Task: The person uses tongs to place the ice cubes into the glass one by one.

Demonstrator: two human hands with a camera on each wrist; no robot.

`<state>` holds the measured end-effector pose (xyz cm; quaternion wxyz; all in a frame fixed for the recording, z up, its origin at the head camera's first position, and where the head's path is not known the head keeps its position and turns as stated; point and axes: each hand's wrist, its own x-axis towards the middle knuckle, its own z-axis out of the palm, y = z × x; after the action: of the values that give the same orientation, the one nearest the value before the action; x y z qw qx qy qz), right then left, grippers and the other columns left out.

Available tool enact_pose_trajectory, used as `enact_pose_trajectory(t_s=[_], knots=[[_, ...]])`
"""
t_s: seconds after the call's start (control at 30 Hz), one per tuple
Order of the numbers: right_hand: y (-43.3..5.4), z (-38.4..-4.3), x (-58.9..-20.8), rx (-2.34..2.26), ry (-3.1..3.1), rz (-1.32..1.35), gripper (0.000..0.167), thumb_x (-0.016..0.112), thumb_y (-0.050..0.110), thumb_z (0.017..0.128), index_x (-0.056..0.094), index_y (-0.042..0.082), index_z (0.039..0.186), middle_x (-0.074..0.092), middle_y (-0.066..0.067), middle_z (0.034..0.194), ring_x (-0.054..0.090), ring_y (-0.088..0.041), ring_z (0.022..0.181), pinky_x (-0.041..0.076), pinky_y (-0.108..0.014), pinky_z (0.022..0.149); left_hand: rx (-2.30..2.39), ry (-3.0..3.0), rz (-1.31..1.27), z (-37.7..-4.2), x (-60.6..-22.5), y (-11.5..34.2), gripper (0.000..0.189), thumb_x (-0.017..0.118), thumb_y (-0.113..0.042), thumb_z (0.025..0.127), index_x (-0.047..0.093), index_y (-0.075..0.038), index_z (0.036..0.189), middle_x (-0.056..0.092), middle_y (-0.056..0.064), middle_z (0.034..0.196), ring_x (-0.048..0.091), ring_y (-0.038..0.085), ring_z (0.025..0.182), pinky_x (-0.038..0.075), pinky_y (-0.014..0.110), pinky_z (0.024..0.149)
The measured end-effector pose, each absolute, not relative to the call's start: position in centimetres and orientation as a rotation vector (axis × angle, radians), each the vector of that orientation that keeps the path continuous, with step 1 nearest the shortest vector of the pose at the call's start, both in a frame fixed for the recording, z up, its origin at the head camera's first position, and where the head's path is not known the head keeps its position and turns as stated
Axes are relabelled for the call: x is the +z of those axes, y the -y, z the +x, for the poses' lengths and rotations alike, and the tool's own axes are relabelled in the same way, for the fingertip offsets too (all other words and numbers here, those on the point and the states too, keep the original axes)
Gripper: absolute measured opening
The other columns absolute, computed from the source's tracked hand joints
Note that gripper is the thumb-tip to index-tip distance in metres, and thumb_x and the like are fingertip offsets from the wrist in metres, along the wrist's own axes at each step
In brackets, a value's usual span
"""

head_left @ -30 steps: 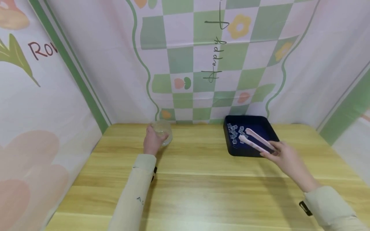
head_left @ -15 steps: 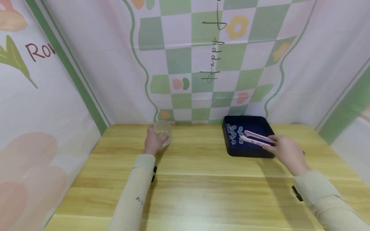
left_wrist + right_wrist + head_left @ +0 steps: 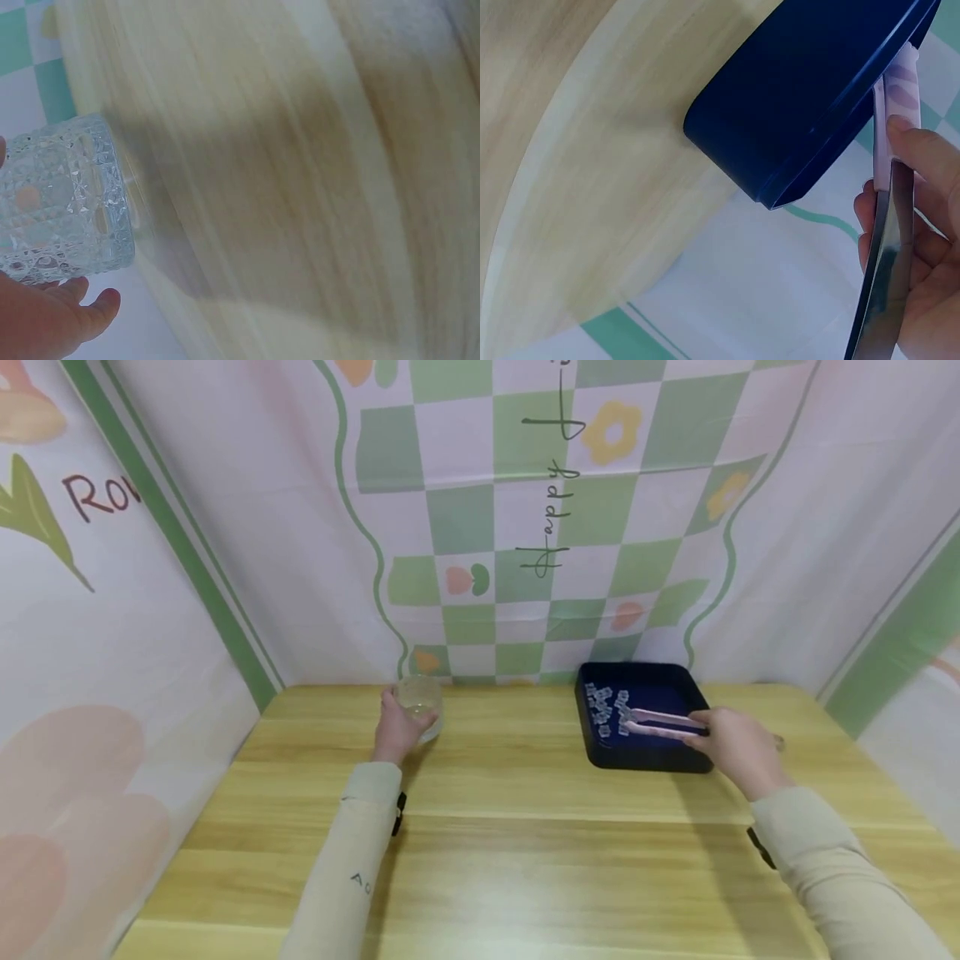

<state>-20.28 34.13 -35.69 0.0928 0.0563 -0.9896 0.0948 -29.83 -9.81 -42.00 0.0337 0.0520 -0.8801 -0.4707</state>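
Note:
My left hand holds a clear drinking glass at the table's back left. In the left wrist view the glass shows a textured, faceted wall, with fingers and thumb around it. My right hand grips a pair of tongs with pink arms; the right wrist view shows metal further back on the tongs. Their tips reach into a dark blue tray, beside small clear, ice-like pieces. Whether a piece sits between the tips cannot be made out.
The wooden table stretches in front of both hands and between the glass and tray. A printed cloth backdrop rises directly behind the table's far edge. More cloth hangs at both sides.
My right hand has moved left and a little forward, bringing the tongs' tips lower among the clear pieces. The tongs' arms have come closer together. My left hand stays on the glass.

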Motion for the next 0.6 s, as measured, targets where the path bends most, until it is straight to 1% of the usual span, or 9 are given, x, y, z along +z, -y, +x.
enact_pose_trajectory(t_s=[0.2,0.33,0.5,0.6], knots=[[-34.2,-21.0,-35.9,0.243,2.972,0.203,0.034,0.073,0.014,0.081,0.067,-0.011,0.102,0.067,-0.032,0.100,0.062,-0.050,0.090,0.050,-0.058,0.077,-1.427,2.702,0.155,-29.8,-42.0,9.8,0.098,0.076,-0.030,0.081,0.013,0.000,0.150,0.030,0.027,0.150,0.037,0.046,0.134,0.035,0.057,0.110],[-34.0,-21.5,-36.0,0.208,2.991,0.217,0.032,0.073,0.014,0.080,0.068,-0.011,0.101,0.067,-0.031,0.099,0.062,-0.049,0.091,0.050,-0.057,0.078,-1.433,2.707,0.164,-29.8,-42.1,9.9,0.097,0.076,-0.030,0.081,0.013,-0.001,0.150,0.030,0.027,0.150,0.037,0.046,0.134,0.035,0.056,0.111],[-33.8,-22.0,-36.1,0.159,3.010,0.222,0.031,0.073,0.012,0.079,0.068,-0.010,0.099,0.068,-0.030,0.098,0.063,-0.049,0.090,0.051,-0.055,0.076,-1.452,2.693,0.150,-29.7,-42.0,9.8,0.098,0.076,-0.028,0.081,0.013,0.001,0.150,0.029,0.027,0.150,0.036,0.045,0.135,0.034,0.056,0.111],[-33.8,-22.2,-36.4,0.147,3.006,0.226,0.030,0.074,0.012,0.077,0.069,-0.010,0.098,0.069,-0.029,0.096,0.063,-0.048,0.087,0.052,-0.055,0.072,-1.474,2.668,0.138,-29.8,-42.1,9.8,0.098,0.077,-0.025,0.080,0.014,0.001,0.149,0.030,0.027,0.149,0.036,0.045,0.135,0.034,0.056,0.112]])
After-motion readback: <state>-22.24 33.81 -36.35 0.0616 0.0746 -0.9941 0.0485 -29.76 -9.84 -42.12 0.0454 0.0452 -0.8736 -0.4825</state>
